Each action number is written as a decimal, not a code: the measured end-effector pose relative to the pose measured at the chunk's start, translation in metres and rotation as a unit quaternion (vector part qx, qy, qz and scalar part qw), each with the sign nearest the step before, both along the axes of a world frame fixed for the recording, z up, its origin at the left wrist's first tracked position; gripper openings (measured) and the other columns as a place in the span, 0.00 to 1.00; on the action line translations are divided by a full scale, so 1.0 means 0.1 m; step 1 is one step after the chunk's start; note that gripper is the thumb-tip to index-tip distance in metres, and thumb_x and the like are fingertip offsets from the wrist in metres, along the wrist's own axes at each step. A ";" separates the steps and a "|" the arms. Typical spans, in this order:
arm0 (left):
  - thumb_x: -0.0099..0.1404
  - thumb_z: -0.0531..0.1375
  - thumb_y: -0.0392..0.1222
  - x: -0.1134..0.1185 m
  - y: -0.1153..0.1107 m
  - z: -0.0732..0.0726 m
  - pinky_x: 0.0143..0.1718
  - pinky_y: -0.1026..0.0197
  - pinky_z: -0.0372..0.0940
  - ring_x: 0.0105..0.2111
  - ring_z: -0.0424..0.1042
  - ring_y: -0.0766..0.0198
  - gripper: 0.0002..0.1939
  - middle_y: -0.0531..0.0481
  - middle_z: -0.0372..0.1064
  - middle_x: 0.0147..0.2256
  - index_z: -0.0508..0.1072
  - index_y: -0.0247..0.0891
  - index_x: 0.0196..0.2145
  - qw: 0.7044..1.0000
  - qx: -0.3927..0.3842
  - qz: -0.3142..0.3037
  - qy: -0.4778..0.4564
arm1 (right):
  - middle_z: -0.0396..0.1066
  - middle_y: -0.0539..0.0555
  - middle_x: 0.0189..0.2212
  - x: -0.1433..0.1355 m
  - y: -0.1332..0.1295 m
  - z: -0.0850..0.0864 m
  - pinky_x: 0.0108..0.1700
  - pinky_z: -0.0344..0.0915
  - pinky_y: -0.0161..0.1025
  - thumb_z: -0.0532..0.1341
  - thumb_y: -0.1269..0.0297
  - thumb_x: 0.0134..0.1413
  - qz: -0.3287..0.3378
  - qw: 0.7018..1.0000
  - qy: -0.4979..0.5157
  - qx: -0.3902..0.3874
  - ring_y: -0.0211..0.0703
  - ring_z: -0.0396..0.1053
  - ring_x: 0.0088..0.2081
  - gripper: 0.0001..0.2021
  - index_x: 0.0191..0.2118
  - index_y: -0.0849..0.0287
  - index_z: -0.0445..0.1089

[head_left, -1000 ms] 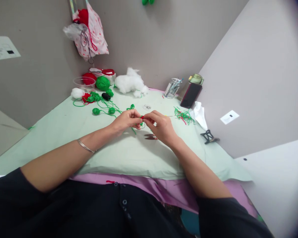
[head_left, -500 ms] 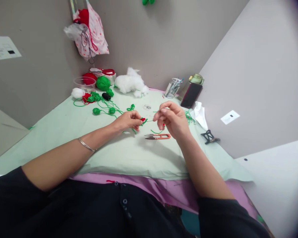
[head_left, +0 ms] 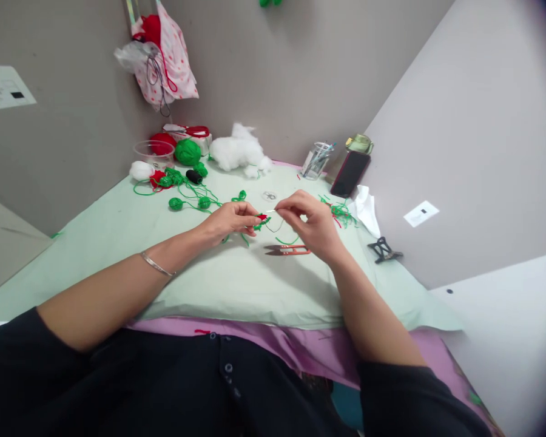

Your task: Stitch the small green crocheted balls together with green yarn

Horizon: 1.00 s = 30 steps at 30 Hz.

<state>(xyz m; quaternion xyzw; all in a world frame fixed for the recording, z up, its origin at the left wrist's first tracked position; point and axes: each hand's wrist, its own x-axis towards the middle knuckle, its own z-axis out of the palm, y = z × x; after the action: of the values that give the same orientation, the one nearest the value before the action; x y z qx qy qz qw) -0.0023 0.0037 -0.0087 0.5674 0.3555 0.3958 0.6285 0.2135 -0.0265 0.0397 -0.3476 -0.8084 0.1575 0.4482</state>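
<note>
My left hand (head_left: 231, 221) pinches a small red and green crocheted piece (head_left: 262, 221) between thumb and fingers, above the table. Close by on the right, my right hand (head_left: 312, 221) is closed in a pinch on a thin, shiny sewing needle (head_left: 271, 211), whose tip points left toward the piece. A dark thread (head_left: 277, 229) hangs in a loop between the crocheted piece and my right fingers. Just below the hands lie orange-handled thread snips (head_left: 286, 250), their blades pointing left. A short length of green yarn (head_left: 287, 241) rests above the snips.
Green yarn balls (head_left: 188, 152), a black thread spool (head_left: 193, 176) and white stuffing (head_left: 239, 149) sit at the back. Along the right side are a cup of pens (head_left: 317, 161), a phone (head_left: 351, 174), yarn scraps (head_left: 341, 212) and a black claw clip (head_left: 384, 250).
My right hand has shifted slightly left and turned, its fingers closing into a pinch on the needle. The thread, straighter before, now sags in a loop. My left hand stays nearly in place.
</note>
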 end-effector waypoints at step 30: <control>0.51 0.75 0.44 -0.02 -0.04 0.09 0.49 0.52 0.70 0.32 0.76 0.63 0.16 0.49 0.76 0.30 0.79 0.33 0.34 0.998 -0.034 -0.006 -0.061 | 0.62 0.51 0.28 -0.01 0.07 -0.15 0.36 0.58 0.39 0.60 0.69 0.63 -0.073 0.988 -0.123 0.064 0.41 0.63 0.32 0.07 0.35 0.54 0.76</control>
<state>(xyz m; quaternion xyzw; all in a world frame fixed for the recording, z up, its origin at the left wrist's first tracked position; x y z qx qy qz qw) -0.0043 0.0000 0.0007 0.5226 0.3260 0.4134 0.6706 0.2129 -0.0191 0.0244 -0.3932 -0.8382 0.0277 0.3768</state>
